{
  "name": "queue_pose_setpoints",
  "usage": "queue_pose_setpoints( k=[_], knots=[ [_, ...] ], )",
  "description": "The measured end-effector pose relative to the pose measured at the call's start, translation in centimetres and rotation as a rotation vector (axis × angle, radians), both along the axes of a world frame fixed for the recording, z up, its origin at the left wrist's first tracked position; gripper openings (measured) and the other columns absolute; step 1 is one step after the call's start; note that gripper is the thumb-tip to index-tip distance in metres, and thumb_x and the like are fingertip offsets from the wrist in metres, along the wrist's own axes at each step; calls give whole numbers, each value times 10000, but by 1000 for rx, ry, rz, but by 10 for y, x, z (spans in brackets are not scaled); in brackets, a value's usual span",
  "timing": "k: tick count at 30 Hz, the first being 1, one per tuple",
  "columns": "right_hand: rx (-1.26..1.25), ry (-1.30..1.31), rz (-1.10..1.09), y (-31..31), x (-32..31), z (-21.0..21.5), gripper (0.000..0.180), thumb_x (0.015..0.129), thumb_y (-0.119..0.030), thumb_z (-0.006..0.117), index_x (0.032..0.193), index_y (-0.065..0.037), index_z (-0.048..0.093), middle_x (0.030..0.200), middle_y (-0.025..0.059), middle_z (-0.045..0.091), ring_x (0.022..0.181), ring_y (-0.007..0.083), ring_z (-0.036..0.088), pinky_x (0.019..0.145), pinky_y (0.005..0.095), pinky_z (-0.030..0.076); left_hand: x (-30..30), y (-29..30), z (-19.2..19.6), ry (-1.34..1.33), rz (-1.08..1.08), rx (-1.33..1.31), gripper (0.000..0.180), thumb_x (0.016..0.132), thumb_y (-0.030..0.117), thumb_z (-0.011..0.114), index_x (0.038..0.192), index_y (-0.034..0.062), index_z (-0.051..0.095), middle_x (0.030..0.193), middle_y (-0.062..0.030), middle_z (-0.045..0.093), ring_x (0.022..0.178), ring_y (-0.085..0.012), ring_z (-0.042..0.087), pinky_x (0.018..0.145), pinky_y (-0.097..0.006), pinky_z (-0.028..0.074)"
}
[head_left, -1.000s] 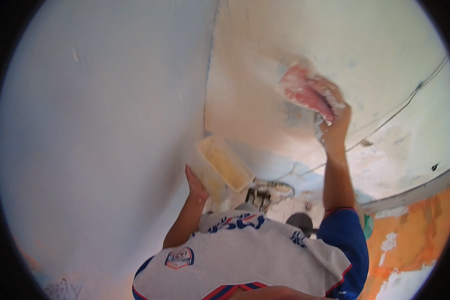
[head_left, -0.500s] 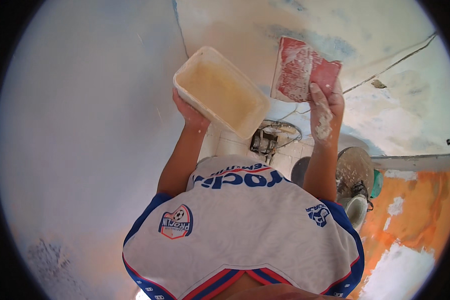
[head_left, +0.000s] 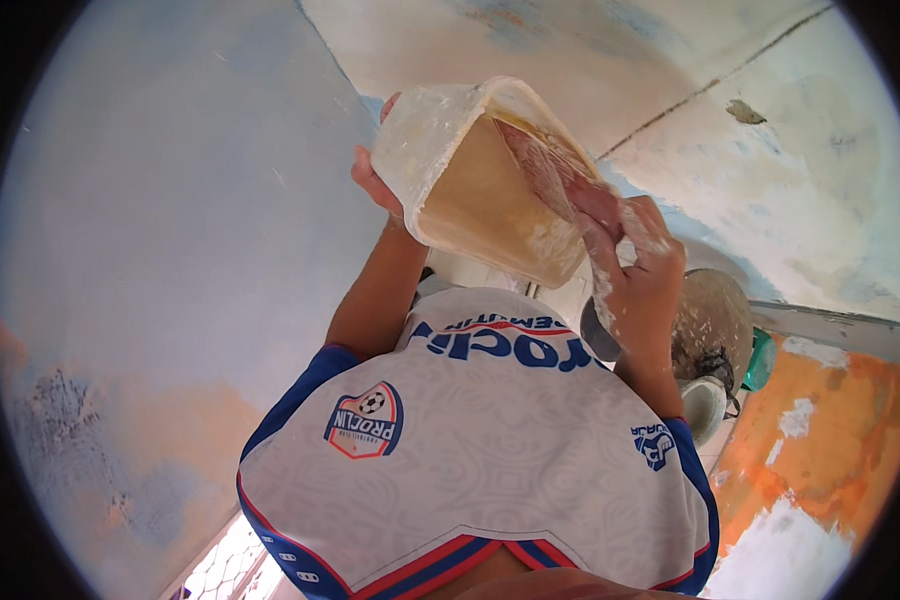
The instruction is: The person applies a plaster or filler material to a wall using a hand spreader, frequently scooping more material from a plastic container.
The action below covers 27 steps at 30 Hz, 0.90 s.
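Note:
My left hand point(head_left: 375, 180) grips a rectangular plastic tub point(head_left: 450, 165), smeared with pale putty and tilted on its side in front of my chest. My right hand point(head_left: 635, 275), dusted white, holds a flat pinkish putty trowel point(head_left: 555, 175) whose blade reaches down into the tub's open mouth. Both hands are close together, just above my white, red and blue shirt point(head_left: 470, 440).
A pale blue wall point(head_left: 170, 200) rises on the left, and patched whitish plaster point(head_left: 790, 180) with a thin dark line spreads on the right. Lower right stand a dirty round bucket point(head_left: 710, 325), a small white pot point(head_left: 705, 405) and orange-painted wall point(head_left: 830, 440).
The trowel came off the wall and went down into the tub. The tub rose and tipped onto its side, and the view swung closer to both hands.

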State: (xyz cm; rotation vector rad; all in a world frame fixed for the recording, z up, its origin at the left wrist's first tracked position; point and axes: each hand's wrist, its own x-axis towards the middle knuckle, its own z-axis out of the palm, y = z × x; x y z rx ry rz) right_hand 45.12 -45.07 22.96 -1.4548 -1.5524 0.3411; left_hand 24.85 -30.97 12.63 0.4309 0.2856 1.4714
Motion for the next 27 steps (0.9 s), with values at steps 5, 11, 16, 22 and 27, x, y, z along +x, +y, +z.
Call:
queue_pose_setpoints(
  k=[5,11,16,22,27],
  knots=[
    [36,-90,86,-18,44,-16,222,836,-10,736,1055,20,714,915,172,657,751,343,617,656,407,499,40,-20,7,109,101,191,848,812,740,475,1357,92,444,1274,-105,556,1190,-270,565,979,-437,510],
    [-40,-96,49,-39,77,-15,119,867,4,728,971,50,692,845,164,640,709,266,642,658,343,503,58,-25,-2,143,-19,414,916,830,815,510,1474,170,417,1393,-220,517,1235,-351,567,1003,-495,525],
    [58,-79,48,-43,91,-17,140,901,-33,697,1033,12,713,851,165,689,835,346,662,700,433,524,89,-35,8,110,-29,450,930,834,844,501,1488,189,414,1399,-232,524,1233,-370,570,994,-523,535],
    [77,-146,63,-38,113,-22,152,907,-36,690,1048,18,711,895,184,699,845,378,666,719,442,534,116,-27,16,95,-79,492,912,833,851,485,1461,191,439,1371,-218,559,1245,-419,556,1005,-566,519],
    [140,-121,13,-34,124,-20,154,895,-14,712,1041,38,705,898,188,689,805,350,702,705,378,541,124,-6,27,163,-86,595,900,829,851,460,1471,222,442,1371,-220,564,1253,-443,551,1024,-583,497]
  ],
)
